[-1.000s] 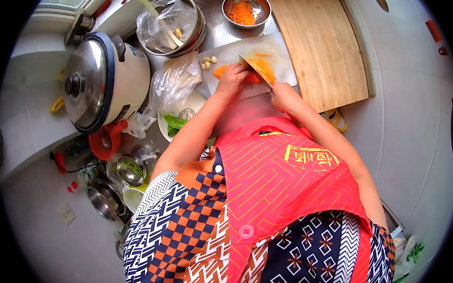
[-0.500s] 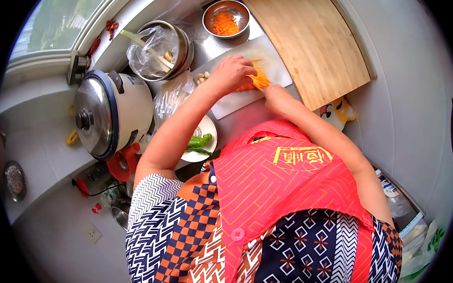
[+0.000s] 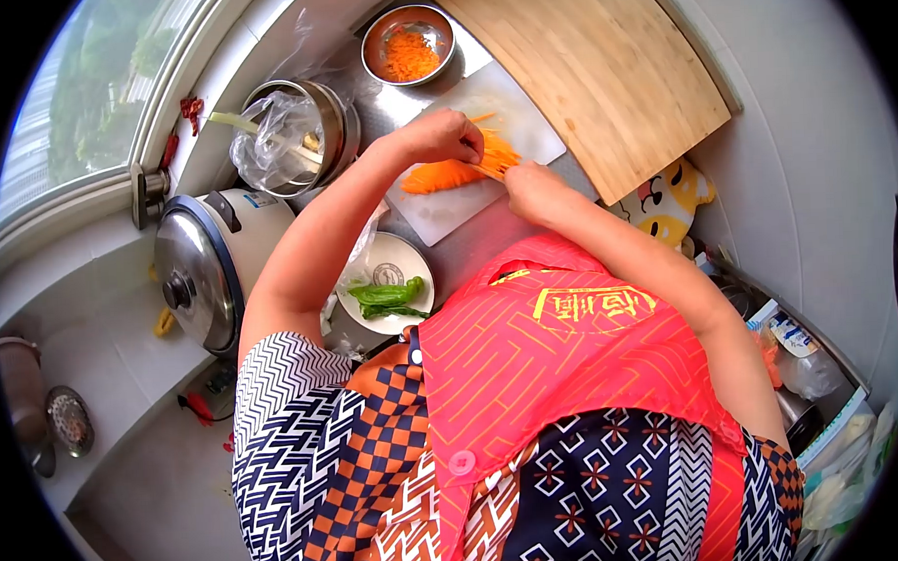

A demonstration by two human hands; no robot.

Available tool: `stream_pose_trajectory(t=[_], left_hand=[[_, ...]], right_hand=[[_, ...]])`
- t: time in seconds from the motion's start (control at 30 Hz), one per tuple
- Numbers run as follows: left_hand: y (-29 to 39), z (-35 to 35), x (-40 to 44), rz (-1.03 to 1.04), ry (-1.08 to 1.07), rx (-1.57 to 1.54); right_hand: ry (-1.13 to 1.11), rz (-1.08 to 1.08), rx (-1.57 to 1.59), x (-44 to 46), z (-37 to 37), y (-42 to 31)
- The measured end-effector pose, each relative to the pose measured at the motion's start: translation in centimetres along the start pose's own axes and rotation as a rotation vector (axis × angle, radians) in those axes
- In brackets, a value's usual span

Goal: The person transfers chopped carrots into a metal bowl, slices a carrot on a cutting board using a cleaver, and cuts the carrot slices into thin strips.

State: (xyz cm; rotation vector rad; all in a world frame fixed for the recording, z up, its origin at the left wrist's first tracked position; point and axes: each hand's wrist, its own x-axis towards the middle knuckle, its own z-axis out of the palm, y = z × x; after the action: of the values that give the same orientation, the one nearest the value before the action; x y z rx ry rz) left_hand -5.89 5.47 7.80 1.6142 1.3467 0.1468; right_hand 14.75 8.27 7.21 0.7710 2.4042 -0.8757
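My left hand (image 3: 444, 137) is closed, its fingertips pinching thin carrot strips (image 3: 499, 152) over the white cutting board (image 3: 442, 218). From the near side my right hand (image 3: 533, 191) closes on the lower ends of the same strips; its fingers are partly hidden. A spread of cut carrot (image 3: 443, 176) lies on the board below my left wrist, and loose strips lie beyond the hands. No knife shows in the view.
A metal bowl (image 3: 370, 54) holds chopped carrot. Beside the board lies a large wooden board (image 3: 600, 67). Left are metal pots (image 3: 343, 126) with a plastic bag, a rice cooker (image 3: 197, 274), and a plate (image 3: 356, 308) with green peppers (image 3: 388, 295).
My left hand has lifted off the board's left part, uncovering the spread carrot. Both hands now hold the strips closer together. The whole view has shifted slightly.
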Motion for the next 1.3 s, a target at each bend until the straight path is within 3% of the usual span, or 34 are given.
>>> stream_pose_trajectory(t=[0.1, 0.4, 0.63, 0.8, 1.1, 1.3], left_hand=[[0.1, -0.1, 0.7, -0.028, -0.055, 0.131], [-0.5, -1.7, 0.8, 0.081, -0.094, 0.126], [0.5, -2.1, 0.5, -0.021, -0.218, 0.219], [-0.6, -0.5, 1.1, 0.099, -0.194, 0.336], [-0.1, -0.7, 1.6, 0.056, -0.113, 0.546], [-1.8, -1.9, 1.7, 0.085, -0.030, 0.355]], right_hand=[[0.019, -0.023, 0.008, 0.2, 0.3, 0.0], [0.011, 0.014, 0.001, 0.4, 1.1, -0.2], [-0.029, -0.009, -0.011, 0.4, 0.7, -0.6], [0.005, -0.008, -0.002, -0.2, 1.0, -1.3], [0.079, -0.021, -0.012, 0.2, 1.2, -1.1], [0.125, -0.087, -0.122, 0.8, -0.2, -0.2]])
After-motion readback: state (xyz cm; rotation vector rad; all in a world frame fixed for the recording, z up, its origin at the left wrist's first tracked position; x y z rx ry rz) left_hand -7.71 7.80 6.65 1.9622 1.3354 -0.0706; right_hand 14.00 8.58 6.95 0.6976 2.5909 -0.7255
